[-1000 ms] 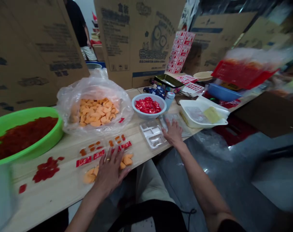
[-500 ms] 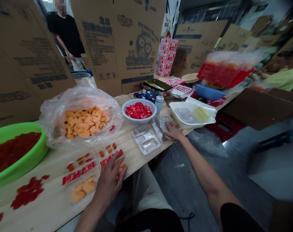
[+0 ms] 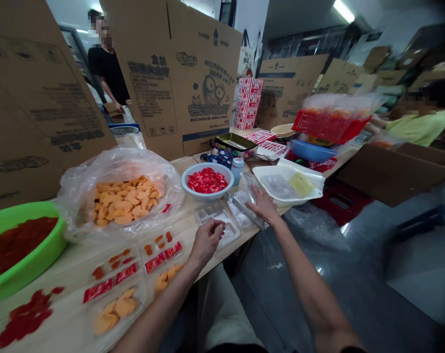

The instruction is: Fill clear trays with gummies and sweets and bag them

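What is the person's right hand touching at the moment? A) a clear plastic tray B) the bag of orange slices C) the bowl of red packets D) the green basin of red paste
A: the fingers of the right hand lie on the clear plastic tray.

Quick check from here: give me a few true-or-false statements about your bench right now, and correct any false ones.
1. The right hand touches a clear plastic tray. True.
2. The pale bowl holds orange slices. False: it holds shiny red pieces.
3. A green basin holds dark red food. True.
4. The left hand grips the green basin's rim. False: it is over a clear compartmented tray, well away from the basin.
5. Orange slices lie in a clear plastic bag. True.
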{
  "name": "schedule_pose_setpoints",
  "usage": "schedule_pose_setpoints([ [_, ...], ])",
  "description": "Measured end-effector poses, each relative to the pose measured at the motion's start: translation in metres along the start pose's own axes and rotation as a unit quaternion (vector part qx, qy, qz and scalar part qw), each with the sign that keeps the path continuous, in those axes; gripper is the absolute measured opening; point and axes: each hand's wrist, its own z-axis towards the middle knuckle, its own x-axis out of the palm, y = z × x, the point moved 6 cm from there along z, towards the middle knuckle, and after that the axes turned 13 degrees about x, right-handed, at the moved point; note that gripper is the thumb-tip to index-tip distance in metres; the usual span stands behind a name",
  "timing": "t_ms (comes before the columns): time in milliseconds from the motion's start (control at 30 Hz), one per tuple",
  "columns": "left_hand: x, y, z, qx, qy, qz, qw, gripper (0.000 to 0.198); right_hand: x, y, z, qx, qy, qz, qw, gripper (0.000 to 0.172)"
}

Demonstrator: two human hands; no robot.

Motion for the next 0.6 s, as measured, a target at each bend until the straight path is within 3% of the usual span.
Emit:
schedule_pose_setpoints([
  [67, 0.004, -0.011, -0.003, -0.033, -0.026, -0.138, 0.99, 0.036, 0.003, 0.03, -0.033, -0.118, 0.052, 0.153, 0.98, 0.088],
  [133, 0.004, -0.025, -0.006, -0.051, -0.054, -0.259, 0.963, 0.044, 0.016, 0.063, -0.076, -0.199, 0.155, 0.299, 0.92, 0.081],
  [233, -0.01, -0.037, -0.015, -0.046, -0.115, -0.352, 0.928, 0.043, 0.046, 0.102, -0.133, -0.196, 0.279, 0.431, 0.836, 0.062],
  [333, -0.038, -0.036, -0.034, -0.053, -0.172, -0.377, 0.909, 0.042, 0.075, 0.128, -0.169, -0.162, 0.343, 0.51, 0.772, 0.055],
  [433, -0.069, -0.034, -0.058, -0.05, -0.221, -0.376, 0.898, 0.038, 0.1, 0.149, -0.189, -0.153, 0.39, 0.527, 0.739, 0.057],
  [600, -0.107, -0.041, -0.089, -0.009, -0.282, -0.325, 0.903, 0.031, 0.13, 0.178, -0.211, -0.158, 0.427, 0.511, 0.729, 0.054],
])
